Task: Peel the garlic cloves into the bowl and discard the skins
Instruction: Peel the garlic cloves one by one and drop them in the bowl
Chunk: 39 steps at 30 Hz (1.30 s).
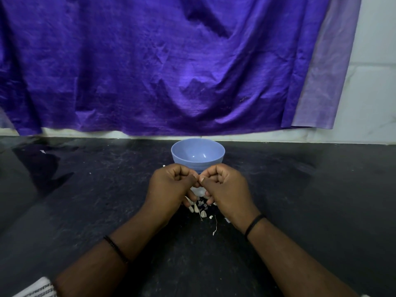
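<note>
On black countertop, head view, items as seen:

1. Bowl (198, 154) – light blue, upright, at back centre of countertop (85, 200), near the wall edge. Inside looks bare; no cloves visible in it. Lower front hidden behind the hands.
2. Left hand (171, 185) – fingers curled in, thumb & forefinger pinched together at the tip. Meets the right hand just in front of the bowl. A small pale bit shows at the pinch; cannot tell if it is clove or skin.
3. Right hand (222, 185) – fingers curled likewise, thumb & forefinger pinching at the same spot, tips touching the left hand's tips.
4. Garlic cloves (196, 209) – pale pieces in a small heap on the countertop, under & between the 2 hands, near side of the bowl. Partly hidden by fingers; count not readable.
5. Skins (215, 227) – thin pale scraps & a stringy strand, scattered just nearer the camera than the heap, by the right wrist. A few specks lie further left.
6. Wristbands – dark band on left wrist (116, 249), dark band on right wrist (255, 225).
7. Cloth (171, 61) – purple, creased, hanging on the wall behind, hem just above the bowl.
8. Wall (372, 82) – white tile, showing at right of cloth.
</note>
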Tool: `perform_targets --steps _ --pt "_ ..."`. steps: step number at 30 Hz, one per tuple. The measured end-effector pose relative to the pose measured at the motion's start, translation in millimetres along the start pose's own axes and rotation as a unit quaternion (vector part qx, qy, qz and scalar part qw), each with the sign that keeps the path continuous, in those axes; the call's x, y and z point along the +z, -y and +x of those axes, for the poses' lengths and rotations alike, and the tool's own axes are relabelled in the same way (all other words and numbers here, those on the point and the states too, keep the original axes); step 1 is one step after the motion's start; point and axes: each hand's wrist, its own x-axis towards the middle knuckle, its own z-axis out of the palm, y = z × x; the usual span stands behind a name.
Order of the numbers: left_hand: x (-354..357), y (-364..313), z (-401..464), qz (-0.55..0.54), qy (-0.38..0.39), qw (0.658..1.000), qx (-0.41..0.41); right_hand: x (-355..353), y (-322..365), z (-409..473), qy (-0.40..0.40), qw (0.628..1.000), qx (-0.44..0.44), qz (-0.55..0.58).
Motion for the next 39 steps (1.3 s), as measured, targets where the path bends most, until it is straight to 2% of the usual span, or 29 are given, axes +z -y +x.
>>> perform_targets --steps 9,23,29,39 --pt "-0.4 -0.2 0.4 0.002 0.008 1.0 0.001 1.2 -6.0 1.7 -0.016 0.998 -0.036 -0.048" --pt "-3.1 0.9 1.9 -0.002 0.027 1.0 -0.005 -4.5 1.7 1.7 -0.003 1.0 0.025 -0.007" --pt "-4.3 3.9 4.0 0.025 0.021 0.999 0.014 -5.4 0.5 3.5 -0.007 0.999 0.034 0.006" --pt "-4.4 6.0 6.0 0.013 0.027 1.0 -0.004 -4.3 -3.5 4.9 0.005 0.999 0.042 0.011"
